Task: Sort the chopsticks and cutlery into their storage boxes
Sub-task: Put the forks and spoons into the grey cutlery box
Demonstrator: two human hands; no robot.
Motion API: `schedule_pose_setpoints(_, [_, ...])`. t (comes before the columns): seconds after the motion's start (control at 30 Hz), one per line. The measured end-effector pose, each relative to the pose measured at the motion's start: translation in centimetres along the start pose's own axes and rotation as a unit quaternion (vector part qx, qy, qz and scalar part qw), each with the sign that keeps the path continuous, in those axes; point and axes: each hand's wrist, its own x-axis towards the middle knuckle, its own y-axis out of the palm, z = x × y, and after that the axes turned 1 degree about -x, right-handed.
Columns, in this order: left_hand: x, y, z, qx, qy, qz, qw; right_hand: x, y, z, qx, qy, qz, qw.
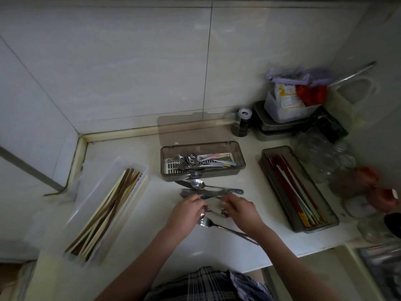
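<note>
Together, the left hand [188,210] and right hand [239,208] pinched loose cutlery [211,192] on the bench [134,153], gathering it (apparently) for the cutlery box [239,158] just behind; chopsticks [297,187] already lay boxed.

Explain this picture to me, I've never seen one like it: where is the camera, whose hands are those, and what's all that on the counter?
There is no machine here. The one picture comes from a camera worn on a person's head, looking down at a white counter. The left hand and right hand are gathering loose metal cutlery; exactly what each grips is hidden. A fork lies under them. Behind sits an open grey box of spoons and forks. A clear box on the left holds brown chopsticks; a grey box on the right holds red and pale chopsticks.
</note>
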Motion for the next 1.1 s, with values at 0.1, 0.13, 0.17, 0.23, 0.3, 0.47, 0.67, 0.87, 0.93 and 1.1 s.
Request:
schedule_pose_setpoints(0.1, [0.0,-0.3,-0.1,-0.009,-0.016,0.007,1.000,-0.1,0.0,0.5,-0.053,-0.010,-0.002,0.999])
schedule_pose_setpoints(0.13, [0.1,-0.3,-0.1,-0.008,-0.018,0.005,1.000,-0.2,0.0,0.7,-0.073,-0.012,-0.005,0.997])
schedule_pose_setpoints(0.17, [0.1,-0.4,-0.2,-0.003,-0.019,0.003,1.000,-0.2,0.1,0.8,-0.084,-0.011,-0.012,0.996])
schedule_pose_setpoints(0.23, [0.2,-0.6,-0.2,0.013,-0.022,-0.005,1.000,-0.1,0.0,1.0,-0.078,-0.007,-0.020,0.997])
schedule_pose_setpoints(0.3, [0.5,-0.8,-0.1,0.029,-0.024,-0.003,0.999,0.0,0.0,0.9,-0.058,-0.009,-0.016,0.998])
schedule_pose_setpoints(0.47, [2.0,-1.6,0.4,0.042,-0.026,0.038,0.998,0.2,-0.5,0.4,-0.034,-0.016,-0.018,0.999])
schedule_pose_setpoints(0.67, [3.7,-3.0,0.4,0.054,-0.012,0.091,0.994,0.3,-1.0,0.0,0.084,0.004,-0.042,0.996])
schedule_pose_setpoints(0.87, [5.1,-5.2,0.0,-0.013,-0.055,0.148,0.987,0.4,-1.2,-0.2,0.139,0.015,-0.072,0.988])
schedule_pose_setpoints(0.93, [6.0,-6.0,0.7,0.043,-0.041,0.119,0.991,0.2,-1.2,-0.6,0.144,0.024,-0.081,0.986])
schedule_pose_setpoints(1.1, [9.0,-8.2,2.3,0.041,-0.031,0.026,0.998,-0.8,-0.6,-2.2,0.117,0.027,-0.075,0.990])
